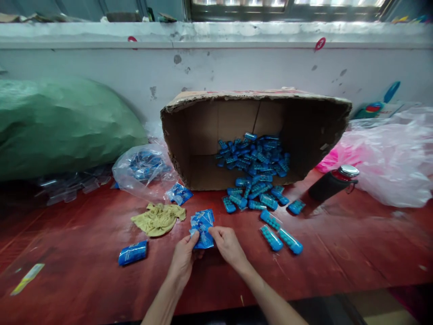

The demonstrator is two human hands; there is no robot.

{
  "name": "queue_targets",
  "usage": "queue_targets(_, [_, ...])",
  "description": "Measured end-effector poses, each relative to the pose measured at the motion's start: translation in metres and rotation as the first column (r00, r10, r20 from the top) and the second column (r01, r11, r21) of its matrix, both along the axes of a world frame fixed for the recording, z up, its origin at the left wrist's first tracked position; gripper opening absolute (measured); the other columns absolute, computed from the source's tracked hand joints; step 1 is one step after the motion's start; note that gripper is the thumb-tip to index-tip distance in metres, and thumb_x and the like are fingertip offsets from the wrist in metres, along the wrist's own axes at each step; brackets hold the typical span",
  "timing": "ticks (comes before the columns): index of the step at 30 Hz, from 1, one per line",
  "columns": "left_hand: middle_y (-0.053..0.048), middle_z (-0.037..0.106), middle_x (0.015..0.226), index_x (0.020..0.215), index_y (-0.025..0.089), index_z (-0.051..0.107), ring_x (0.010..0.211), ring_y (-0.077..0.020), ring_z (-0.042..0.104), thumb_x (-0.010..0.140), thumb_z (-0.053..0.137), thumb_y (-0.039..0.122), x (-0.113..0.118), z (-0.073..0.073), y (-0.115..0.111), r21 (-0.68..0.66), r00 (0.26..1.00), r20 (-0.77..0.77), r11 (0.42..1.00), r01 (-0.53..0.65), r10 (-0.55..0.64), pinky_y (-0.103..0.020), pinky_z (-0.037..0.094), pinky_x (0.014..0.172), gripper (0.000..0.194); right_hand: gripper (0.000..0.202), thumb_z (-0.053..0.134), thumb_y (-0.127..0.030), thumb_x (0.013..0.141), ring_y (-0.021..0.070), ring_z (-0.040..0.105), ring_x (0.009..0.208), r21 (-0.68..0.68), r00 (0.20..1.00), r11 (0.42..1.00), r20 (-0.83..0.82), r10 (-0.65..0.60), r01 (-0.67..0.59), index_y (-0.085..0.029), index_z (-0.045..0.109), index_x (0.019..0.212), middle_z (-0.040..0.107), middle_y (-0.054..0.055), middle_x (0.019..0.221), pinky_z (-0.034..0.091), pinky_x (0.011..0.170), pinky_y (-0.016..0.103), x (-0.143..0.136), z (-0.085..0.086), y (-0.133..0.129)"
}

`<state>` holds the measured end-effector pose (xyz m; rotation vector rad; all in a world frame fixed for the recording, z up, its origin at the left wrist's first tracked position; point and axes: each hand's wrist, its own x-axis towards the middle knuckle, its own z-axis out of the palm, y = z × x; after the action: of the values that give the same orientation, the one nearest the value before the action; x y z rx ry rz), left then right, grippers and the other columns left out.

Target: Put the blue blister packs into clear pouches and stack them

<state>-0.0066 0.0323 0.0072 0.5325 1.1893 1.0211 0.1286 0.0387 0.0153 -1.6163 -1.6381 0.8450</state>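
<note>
Near the front middle of the red table, my left hand (pixel 185 253) grips a stack of blue printed cards (pixel 203 225) by its lower left side. The fingers of my right hand (pixel 227 243) pinch the right edge of the same stack. The cards are slightly fanned at the top. Left of my hands lie a crumpled yellow-green cloth (pixel 158 219) and a folded blue packet (pixel 133 253). Several clear tubes with blue caps and blue balls (pixel 270 238) lie to the right. Just behind the cloth sits a small pile of blue cards (pixel 180 194).
A cardboard box (pixel 196 174) on its side spills many blue tubes onto the red table (pixel 324 262). A black bottle (pixel 329 183) and pink-white plastic bags (pixel 392 158) are right; a clear bag (pixel 144 169) and green sack (pixel 64 128) left. A yellow strip (pixel 27 279) lies front left.
</note>
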Motion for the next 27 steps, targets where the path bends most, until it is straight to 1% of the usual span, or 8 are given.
queue_targets(3, [0.003, 0.053, 0.045, 0.059, 0.014, 0.053, 0.036, -0.0082, 0.046, 0.059, 0.068, 0.041, -0.003, 0.0, -0.003, -0.039, 0.996, 0.095, 0.999, 0.006, -0.002, -0.019, 0.034, 0.034, 0.031, 0.025, 0.043, -0.034, 0.085, 0.0195, 0.052, 0.082, 0.061, 0.976, 0.994, 0.194, -0.101, 0.091, -0.018, 0.06, 0.076, 0.058, 0.004, 0.082, 0.036, 0.07, 0.026, 0.014, 0.005, 0.025])
queue_targets(5, [0.002, 0.055, 0.046, 0.061, 0.014, 0.052, 0.036, -0.0089, 0.048, 0.062, 0.067, 0.039, -0.004, 0.001, -0.005, -0.104, 0.991, 0.13, 0.995, 0.003, 0.01, -0.019, 0.035, 0.034, 0.029, 0.016, 0.047, -0.026, 0.083, 0.0252, 0.046, 0.097, 0.085, 0.936, 0.984, 0.303, -0.178, 0.159, -0.017, 0.058, 0.09, 0.055, 0.012, 0.099, 0.033, 0.079, 0.034, 0.02, 0.003, 0.043])
queue_targets(8, [0.0, 0.057, 0.047, 0.065, 0.015, 0.052, 0.037, -0.0095, 0.049, 0.067, 0.064, 0.037, -0.007, 0.003, -0.008, -0.199, 0.988, 0.148, 0.98, -0.01, 0.04, -0.019, 0.037, 0.035, 0.025, 0.017, 0.047, -0.017, 0.081, 0.028, 0.043, 0.1, 0.088, 0.893, 0.979, 0.402, -0.201, 0.181, -0.016, 0.057, 0.094, 0.052, 0.015, 0.101, 0.031, 0.082, 0.041, 0.024, -0.006, 0.053])
queue_targets(11, [0.0, 0.057, 0.046, 0.067, 0.016, 0.051, 0.037, -0.0093, 0.049, 0.071, 0.06, 0.036, -0.01, 0.004, -0.01, -0.239, 0.985, 0.167, 0.971, -0.006, 0.047, -0.019, 0.038, 0.035, 0.023, 0.021, 0.048, -0.014, 0.079, 0.0274, 0.044, 0.098, 0.086, 0.888, 0.985, 0.427, -0.17, 0.147, -0.019, 0.056, 0.098, 0.052, 0.012, 0.1, 0.033, 0.08, 0.04, 0.024, -0.016, 0.041])
queue_targets(17, [0.001, 0.053, 0.043, 0.066, 0.016, 0.051, 0.036, -0.0088, 0.048, 0.073, 0.058, 0.033, -0.013, -0.002, -0.007, -0.258, 0.982, 0.178, 0.966, -0.019, 0.066, -0.018, 0.037, 0.035, 0.02, 0.029, 0.05, -0.015, 0.077, 0.0204, 0.052, 0.09, 0.063, 0.941, 0.996, 0.331, -0.075, 0.057, -0.022, 0.053, 0.104, 0.057, 0.006, 0.096, 0.039, 0.078, 0.031, 0.034, -0.015, 0.006])
queue_targets(20, [0.001, 0.053, 0.043, 0.067, 0.015, 0.051, 0.036, -0.0087, 0.048, 0.073, 0.057, 0.036, -0.012, -0.003, -0.006, -0.252, 0.987, 0.144, 0.967, -0.039, 0.077, -0.018, 0.037, 0.035, 0.022, 0.028, 0.05, -0.017, 0.077, 0.0145, 0.055, 0.084, 0.057, 0.998, 0.998, 0.055, 0.024, -0.027, -0.021, 0.051, 0.104, 0.06, 0.001, 0.095, 0.042, 0.075, 0.023, 0.034, -0.001, -0.005])
queue_targets(23, [0.001, 0.052, 0.042, 0.067, 0.016, 0.051, 0.036, -0.0088, 0.047, 0.073, 0.056, 0.039, -0.012, -0.001, -0.006, -0.244, 0.99, 0.123, 0.969, -0.041, 0.073, -0.018, 0.037, 0.035, 0.025, 0.03, 0.052, -0.017, 0.074, 0.0155, 0.054, 0.087, 0.081, 0.972, 0.991, -0.201, 0.124, -0.109, -0.022, 0.052, 0.103, 0.057, 0.001, 0.099, 0.042, 0.076, 0.025, 0.029, 0.018, -0.019])
queue_targets(27, [0.002, 0.052, 0.043, 0.068, 0.016, 0.052, 0.036, -0.0085, 0.048, 0.069, 0.06, 0.041, -0.012, 0.0, -0.007, -0.233, 0.991, 0.112, 0.972, -0.043, 0.07, -0.018, 0.038, 0.036, 0.026, 0.034, 0.054, -0.01, 0.071, 0.0183, 0.048, 0.096, 0.146, 0.961, 0.96, -0.101, 0.256, -0.241, -0.023, 0.054, 0.103, 0.055, 0.003, 0.101, 0.037, 0.087, 0.031, 0.024, 0.031, -0.033])
